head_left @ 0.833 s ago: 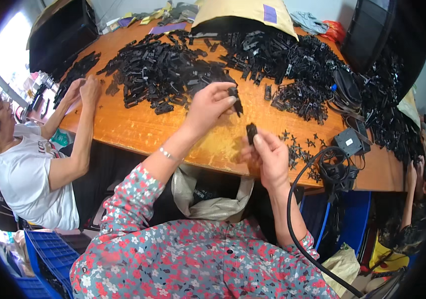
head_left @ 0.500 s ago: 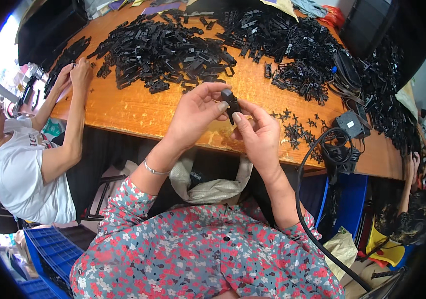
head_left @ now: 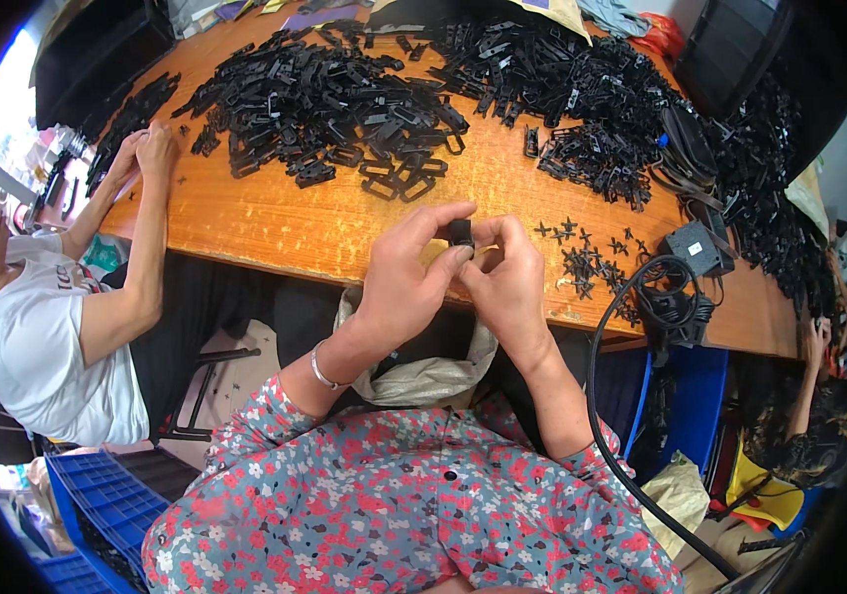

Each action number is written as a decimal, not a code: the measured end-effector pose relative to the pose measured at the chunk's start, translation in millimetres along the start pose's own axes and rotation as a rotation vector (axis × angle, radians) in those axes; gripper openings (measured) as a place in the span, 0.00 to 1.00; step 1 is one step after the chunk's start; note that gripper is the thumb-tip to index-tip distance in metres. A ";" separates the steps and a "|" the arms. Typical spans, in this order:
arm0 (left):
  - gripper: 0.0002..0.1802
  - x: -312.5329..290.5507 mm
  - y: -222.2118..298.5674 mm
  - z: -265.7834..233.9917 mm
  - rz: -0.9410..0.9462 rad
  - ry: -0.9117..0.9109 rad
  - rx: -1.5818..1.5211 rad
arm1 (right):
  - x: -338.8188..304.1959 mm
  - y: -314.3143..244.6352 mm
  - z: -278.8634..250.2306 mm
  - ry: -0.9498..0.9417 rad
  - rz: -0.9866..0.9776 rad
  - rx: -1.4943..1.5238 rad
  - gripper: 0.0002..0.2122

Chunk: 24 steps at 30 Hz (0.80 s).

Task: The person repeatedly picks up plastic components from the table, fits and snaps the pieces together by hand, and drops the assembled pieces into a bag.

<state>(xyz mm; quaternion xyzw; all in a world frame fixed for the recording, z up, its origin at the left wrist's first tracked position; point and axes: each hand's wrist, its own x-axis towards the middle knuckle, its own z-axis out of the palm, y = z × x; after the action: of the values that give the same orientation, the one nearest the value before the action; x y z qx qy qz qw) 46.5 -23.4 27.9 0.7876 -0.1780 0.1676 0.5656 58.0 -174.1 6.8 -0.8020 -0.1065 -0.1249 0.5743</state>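
A small black plastic part [head_left: 460,233] is pinched between both my hands, above the near edge of the table. My left hand [head_left: 405,269] grips it from the left with thumb and forefinger. From the right, my right hand [head_left: 507,272] closes its thumb and fingers on the same part. Most of its lower portion is hidden by my fingers. Just beyond my hands lies a heap of black plastic loop-shaped pieces [head_left: 329,104]. Small black star-shaped pieces [head_left: 585,265] are scattered to the right of my right hand.
More black parts [head_left: 597,158] are heaped at the far right of the wooden table [head_left: 245,220]. A black box [head_left: 697,247] with a coiled cable [head_left: 666,292] sits on the right. Below hangs a whitish sack [head_left: 418,381]. A co-worker [head_left: 67,327] works at left, another at right.
Both hands have come down and closer together, and the held part has turned and is more covered by my fingers. Several loops at the heap's near edge are now uncovered.
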 end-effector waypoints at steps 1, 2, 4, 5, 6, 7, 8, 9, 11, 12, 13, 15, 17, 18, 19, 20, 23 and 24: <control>0.23 -1.5 0.2 -0.4 0.011 -0.015 0.004 | -1.3 1.7 0.3 -0.007 0.040 0.046 0.16; 0.23 -1.8 -0.6 -0.2 0.010 -0.018 0.005 | -1.7 5.3 1.6 -0.005 0.043 0.047 0.16; 0.20 -2.2 -1.8 0.1 -0.002 -0.026 -0.021 | -1.8 11.8 4.1 -0.036 0.039 0.172 0.16; 0.20 -2.3 0.3 -1.0 -0.003 -0.027 -0.022 | -3.0 11.7 3.6 -0.036 0.041 0.172 0.16; 0.20 -0.4 4.2 -3.9 -0.203 -0.056 -0.215 | -2.7 10.1 2.9 -0.083 0.060 0.266 0.15; 0.19 1.0 5.9 -6.3 -0.402 -0.084 -0.408 | -2.6 8.0 2.2 -0.130 0.080 0.358 0.15; 0.19 1.3 0.5 -7.1 -0.401 -0.083 -0.409 | -3.3 4.4 1.7 -0.131 0.079 0.358 0.15; 0.17 1.8 -5.7 -8.8 -0.294 -0.084 -0.370 | -5.7 -1.2 2.3 -0.144 0.135 0.413 0.13; 0.16 3.2 -13.1 -17.9 -0.188 -0.081 -0.329 | -10.1 -9.7 0.7 -0.162 0.191 0.469 0.12; 0.17 6.4 -9.7 -24.4 -0.269 -0.100 -0.431 | -13.1 -12.0 -3.2 -0.235 0.242 0.509 0.12; 0.18 9.4 -8.5 -28.0 -0.349 -0.118 -0.534 | -16.0 -14.0 -5.4 -0.308 0.292 0.548 0.12; 0.25 16.8 -11.5 -26.9 -0.312 -0.112 -0.591 | -19.8 -19.7 -3.0 -0.386 0.255 0.499 0.10; 0.29 23.2 -14.4 -24.7 -0.424 -0.263 -0.812 | -24.0 -23.2 3.7 -0.397 0.273 0.485 0.09; 0.32 19.5 -9.3 -19.5 -0.488 -0.324 -0.842 | -25.4 -21.2 7.3 -0.400 0.273 0.484 0.09; 0.32 15.4 -6.0 -18.4 -0.488 -0.321 -0.842 | -27.0 -17.2 11.2 -0.348 0.170 0.463 0.09; 0.33 11.4 -3.3 -17.9 -0.458 -0.384 -0.761 | -28.6 -14.8 13.3 -0.297 0.068 0.442 0.08; 0.35 -2.2 6.8 -14.8 -0.399 -0.405 -0.661 | -38.0 -18.2 6.9 -0.373 0.139 0.484 0.08; 0.34 -5.3 4.4 -14.7 -0.409 -0.375 -0.672 | -39.0 -16.8 7.7 -0.372 0.144 0.483 0.08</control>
<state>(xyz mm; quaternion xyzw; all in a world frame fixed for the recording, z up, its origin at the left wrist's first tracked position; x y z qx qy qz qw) 38.9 -10.3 33.6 0.5955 -0.1628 -0.1612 0.7700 16.4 -162.5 6.9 -0.6569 -0.1793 0.0937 0.7264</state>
